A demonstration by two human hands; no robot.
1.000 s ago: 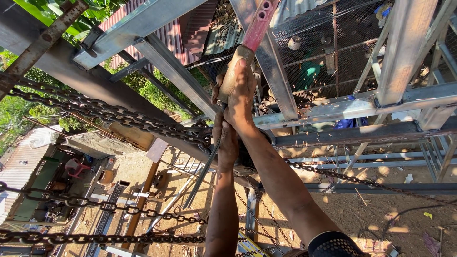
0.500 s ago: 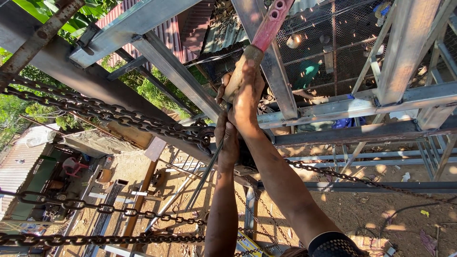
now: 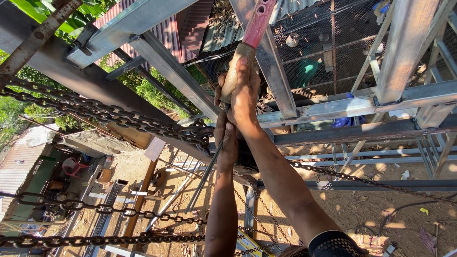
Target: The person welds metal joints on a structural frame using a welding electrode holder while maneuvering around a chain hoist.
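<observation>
A red lever handle (image 3: 250, 40) is gripped by the right hand (image 3: 243, 93), its long axis tilted up and right across a steel beam (image 3: 273, 71). Thin rods (image 3: 207, 173) are clasped by the left hand (image 3: 227, 143) just beside heavy chains (image 3: 119, 116).

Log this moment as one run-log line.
right hand: grips red lever handle | left hand: holds thin metal rods | nearby: chain, steel frame
</observation>
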